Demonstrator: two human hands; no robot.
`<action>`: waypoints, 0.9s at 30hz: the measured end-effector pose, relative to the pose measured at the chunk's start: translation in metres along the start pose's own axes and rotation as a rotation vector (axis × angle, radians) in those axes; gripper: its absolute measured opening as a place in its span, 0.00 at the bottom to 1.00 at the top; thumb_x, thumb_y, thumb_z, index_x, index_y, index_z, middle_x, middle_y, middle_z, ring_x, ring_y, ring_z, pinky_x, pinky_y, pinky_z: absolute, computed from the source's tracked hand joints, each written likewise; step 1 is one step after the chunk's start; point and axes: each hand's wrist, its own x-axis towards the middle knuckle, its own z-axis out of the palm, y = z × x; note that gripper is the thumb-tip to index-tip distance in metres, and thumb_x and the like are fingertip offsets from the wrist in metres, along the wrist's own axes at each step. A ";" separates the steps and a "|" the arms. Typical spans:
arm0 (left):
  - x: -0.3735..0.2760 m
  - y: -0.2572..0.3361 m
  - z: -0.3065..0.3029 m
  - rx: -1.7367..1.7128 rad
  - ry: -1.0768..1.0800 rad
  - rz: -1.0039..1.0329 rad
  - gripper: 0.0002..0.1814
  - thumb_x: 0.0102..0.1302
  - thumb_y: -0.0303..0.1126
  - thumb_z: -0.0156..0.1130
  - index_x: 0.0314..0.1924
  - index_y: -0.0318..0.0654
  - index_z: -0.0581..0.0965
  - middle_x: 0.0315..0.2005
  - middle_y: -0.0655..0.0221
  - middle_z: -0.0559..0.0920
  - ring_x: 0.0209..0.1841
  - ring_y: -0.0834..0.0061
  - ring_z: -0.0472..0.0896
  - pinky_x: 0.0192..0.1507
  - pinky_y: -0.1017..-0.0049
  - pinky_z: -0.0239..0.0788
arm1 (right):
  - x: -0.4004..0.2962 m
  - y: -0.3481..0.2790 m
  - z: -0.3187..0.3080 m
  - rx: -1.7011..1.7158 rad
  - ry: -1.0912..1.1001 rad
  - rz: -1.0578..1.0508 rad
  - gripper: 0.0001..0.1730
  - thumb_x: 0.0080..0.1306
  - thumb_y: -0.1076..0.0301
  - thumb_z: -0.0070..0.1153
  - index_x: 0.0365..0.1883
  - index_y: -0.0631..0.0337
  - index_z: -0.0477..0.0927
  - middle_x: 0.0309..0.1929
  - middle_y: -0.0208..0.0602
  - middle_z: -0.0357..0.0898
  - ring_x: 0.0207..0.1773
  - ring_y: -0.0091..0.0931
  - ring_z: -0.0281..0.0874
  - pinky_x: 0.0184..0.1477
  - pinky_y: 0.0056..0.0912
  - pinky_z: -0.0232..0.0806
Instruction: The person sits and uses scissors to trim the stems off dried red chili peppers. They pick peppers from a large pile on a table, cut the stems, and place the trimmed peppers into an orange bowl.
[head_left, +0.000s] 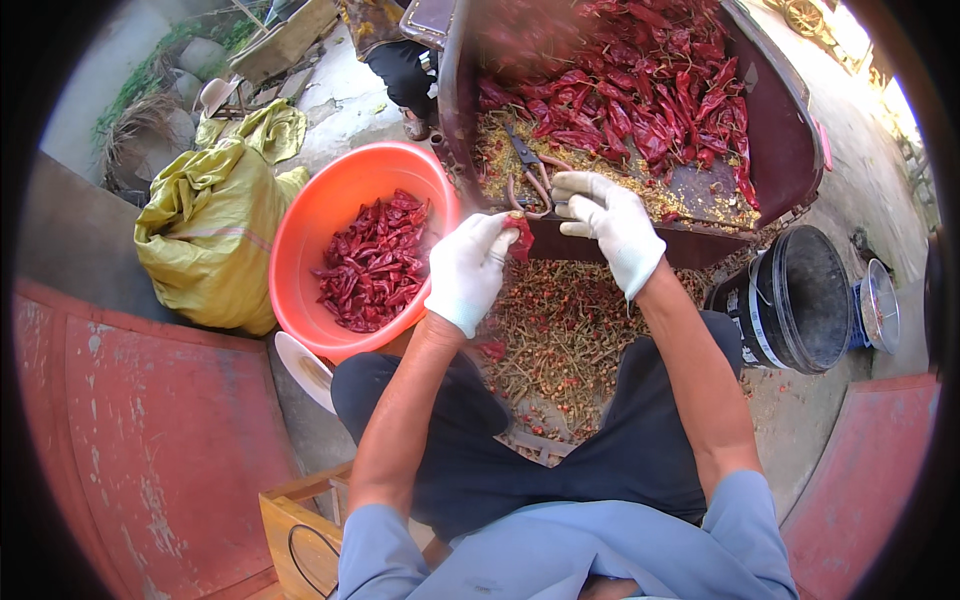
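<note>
In white gloves, both of my hands are raised over the space between my knees. My left hand (472, 266) pinches a piece of dried red chili pepper (520, 237) between thumb and fingers. My right hand (611, 225) has its fingers apart and partly curled, beside the handles of a pair of scissors (534, 171). The scissors lie near the edge of a dark maroon cart bed (780, 142), among yellow seeds. Behind them, whole dried red chilies (637, 82) are heaped in the bed. Left of my left hand, an orange plastic basin (300, 262) holds red chili pieces (375, 259).
Stems and chili scraps (562, 330) cover the ground between my legs. A black bucket (810, 300) stands at right, a stuffed yellow woven sack (210, 240) at left. Another person's leg (401, 75) shows beyond the basin. A wooden stool (300, 532) is at lower left.
</note>
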 end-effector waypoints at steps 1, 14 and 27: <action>0.000 -0.001 0.000 -0.072 -0.017 -0.105 0.10 0.71 0.28 0.61 0.50 0.36 0.83 0.30 0.69 0.84 0.28 0.80 0.82 0.31 0.79 0.74 | -0.003 0.004 0.003 -0.181 -0.060 -0.062 0.17 0.73 0.68 0.54 0.57 0.67 0.79 0.47 0.39 0.84 0.44 0.22 0.81 0.48 0.25 0.74; 0.027 -0.012 0.034 0.167 -0.130 -0.145 0.15 0.69 0.42 0.62 0.48 0.42 0.84 0.41 0.65 0.87 0.44 0.58 0.84 0.48 0.65 0.75 | -0.011 -0.006 -0.029 0.133 0.146 0.041 0.14 0.77 0.61 0.50 0.47 0.64 0.79 0.37 0.35 0.82 0.37 0.26 0.83 0.41 0.31 0.79; 0.042 -0.042 0.079 0.750 -0.346 -0.144 0.17 0.62 0.45 0.68 0.46 0.46 0.80 0.37 0.64 0.86 0.44 0.61 0.84 0.46 0.60 0.75 | -0.019 0.004 -0.060 0.180 0.061 0.193 0.13 0.73 0.69 0.54 0.52 0.66 0.77 0.42 0.37 0.81 0.40 0.26 0.81 0.42 0.30 0.78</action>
